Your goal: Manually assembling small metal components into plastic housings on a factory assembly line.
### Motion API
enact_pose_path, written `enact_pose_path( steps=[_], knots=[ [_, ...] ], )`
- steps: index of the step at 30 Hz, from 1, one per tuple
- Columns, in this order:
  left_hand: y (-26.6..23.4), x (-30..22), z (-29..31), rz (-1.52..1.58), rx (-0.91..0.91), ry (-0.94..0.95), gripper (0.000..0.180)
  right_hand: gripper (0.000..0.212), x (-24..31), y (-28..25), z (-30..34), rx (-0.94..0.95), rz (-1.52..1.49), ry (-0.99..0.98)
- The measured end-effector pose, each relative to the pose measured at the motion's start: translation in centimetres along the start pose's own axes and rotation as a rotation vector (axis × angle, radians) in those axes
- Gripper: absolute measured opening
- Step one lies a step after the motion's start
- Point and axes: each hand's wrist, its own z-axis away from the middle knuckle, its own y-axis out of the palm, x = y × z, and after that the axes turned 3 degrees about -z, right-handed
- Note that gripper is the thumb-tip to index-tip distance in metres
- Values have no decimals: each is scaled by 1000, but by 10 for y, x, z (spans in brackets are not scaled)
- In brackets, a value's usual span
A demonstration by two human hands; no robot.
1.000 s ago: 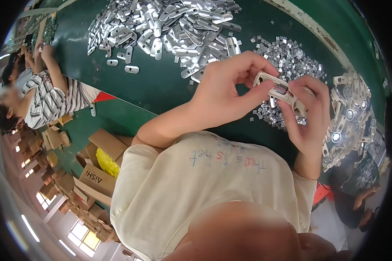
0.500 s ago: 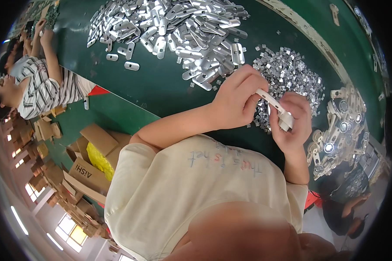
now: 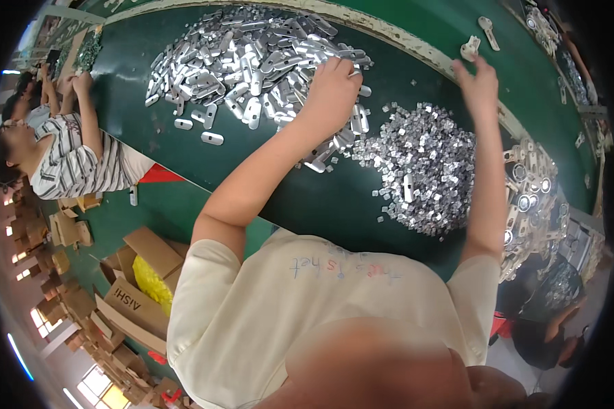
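Note:
My left hand (image 3: 333, 92) is at the right side of a heap of silver oblong metal plates (image 3: 252, 65), its fingers curled down among them. What they grip, if anything, is hidden. Stretched out to the far right, my right hand (image 3: 479, 85) has its thumb and fingers apart. Just beyond its fingertips is a small white plastic part (image 3: 470, 48), past the pale raised strip. Between my arms lies a pile of small shiny metal pieces (image 3: 423, 163), with one oblong plate (image 3: 408, 187) on top.
White parts with round shiny discs (image 3: 529, 194) are heaped beside my right arm. Another white part (image 3: 488, 33) lies beyond the pale strip (image 3: 389, 39). Open cardboard boxes (image 3: 133, 307) stand at lower left. A co-worker in a striped shirt (image 3: 75, 160) sits on the left.
Both hands have parted from the white part they held together. My left hand has moved to the plates; my right hand has reached far out to the right.

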Motion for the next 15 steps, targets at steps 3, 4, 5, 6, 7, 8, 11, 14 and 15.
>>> enact_pose_path(
  steps=[3,4,5,6,7,8,11,14,15],
  knots=[
    [-5,-4,-5,-12,83,-52,10,16,47,-14,47,314,-247,-317],
    [-7,-1,-7,4,111,-72,9,18,59,-15,61,409,-286,-278],
    [-9,1,-7,104,150,-107,7,21,65,-12,71,444,-310,-259],
    [-13,2,-10,108,157,-93,7,21,65,-5,75,342,-261,-383],
    [-16,1,-12,165,159,-115,8,18,66,-2,79,324,-251,-380],
    [-21,-2,-12,221,161,-140,9,16,67,0,84,307,-242,-380],
    [-46,-21,-13,436,159,-280,6,12,68,-2,88,321,-186,-399],
    [-59,-43,2,845,182,-529,10,10,71,-10,94,265,-202,-416],
    [-63,-48,9,933,178,-593,16,9,76,-18,92,272,-286,-362]
  ],
)
